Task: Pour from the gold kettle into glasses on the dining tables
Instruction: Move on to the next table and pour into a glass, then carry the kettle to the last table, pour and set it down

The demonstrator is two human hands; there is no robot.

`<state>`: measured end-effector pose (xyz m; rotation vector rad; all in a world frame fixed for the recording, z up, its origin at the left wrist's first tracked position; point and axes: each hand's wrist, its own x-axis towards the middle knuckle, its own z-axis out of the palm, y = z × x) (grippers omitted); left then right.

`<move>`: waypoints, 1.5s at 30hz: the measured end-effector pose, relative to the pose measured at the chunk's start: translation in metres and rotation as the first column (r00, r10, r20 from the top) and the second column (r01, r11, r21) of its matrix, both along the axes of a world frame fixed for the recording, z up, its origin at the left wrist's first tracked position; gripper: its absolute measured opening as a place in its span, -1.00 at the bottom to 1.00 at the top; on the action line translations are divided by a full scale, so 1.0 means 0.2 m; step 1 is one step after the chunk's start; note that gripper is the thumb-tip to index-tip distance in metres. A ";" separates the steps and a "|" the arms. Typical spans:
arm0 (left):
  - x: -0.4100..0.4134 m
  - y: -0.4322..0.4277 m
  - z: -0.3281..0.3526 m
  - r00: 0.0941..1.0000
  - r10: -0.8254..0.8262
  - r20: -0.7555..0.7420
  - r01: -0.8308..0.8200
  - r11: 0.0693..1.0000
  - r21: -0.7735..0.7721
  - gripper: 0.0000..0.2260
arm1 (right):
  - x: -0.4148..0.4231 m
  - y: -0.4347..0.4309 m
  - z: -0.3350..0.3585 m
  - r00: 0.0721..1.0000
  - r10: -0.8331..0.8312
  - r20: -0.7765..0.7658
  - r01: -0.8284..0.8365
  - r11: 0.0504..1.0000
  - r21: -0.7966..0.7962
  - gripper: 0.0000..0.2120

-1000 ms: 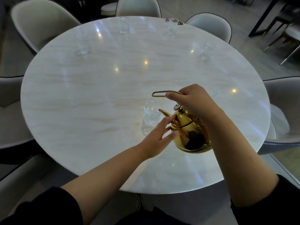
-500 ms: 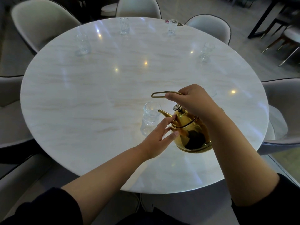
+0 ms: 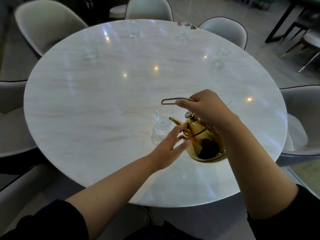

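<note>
Fingers (image 3: 185, 103) on left-tilted gold kettle (image 3: 204, 142)

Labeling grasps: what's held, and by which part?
Right hand grips the gold kettle by its top handle. Left hand holds nothing, fingertips against the kettle's side.

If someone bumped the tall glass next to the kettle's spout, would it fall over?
Probably, yes. The glass is tall and narrow, so it likely tips easily. The marble table looks glossy, so it might slide first. Being thin clear glass, it could well crack if it toppled.
</note>
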<state>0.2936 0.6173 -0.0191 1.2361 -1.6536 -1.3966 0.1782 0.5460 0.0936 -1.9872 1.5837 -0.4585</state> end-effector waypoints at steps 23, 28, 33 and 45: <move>0.00 0.00 -0.03 1.000 -0.005 0.013 0.005 1.000 0.015 -0.57 | -0.04 0.06 -0.03 0.991 -0.060 0.119 0.060 0.998 0.003 -0.51; -0.01 0.00 -0.04 0.998 -0.013 0.065 0.013 1.000 0.002 -0.49 | -0.10 0.11 -0.07 0.971 -0.120 0.209 0.130 0.991 -0.037 -0.52; -0.02 0.03 -0.04 0.978 -0.006 0.207 0.024 0.996 -0.086 -0.54 | -0.17 0.21 -0.16 0.842 -0.256 0.475 0.277 0.961 0.027 -0.52; -0.19 0.28 -0.12 0.955 0.153 0.255 -0.082 0.959 -0.271 -0.56 | -0.31 0.54 -0.31 0.501 -0.356 0.789 0.386 0.908 0.165 -0.50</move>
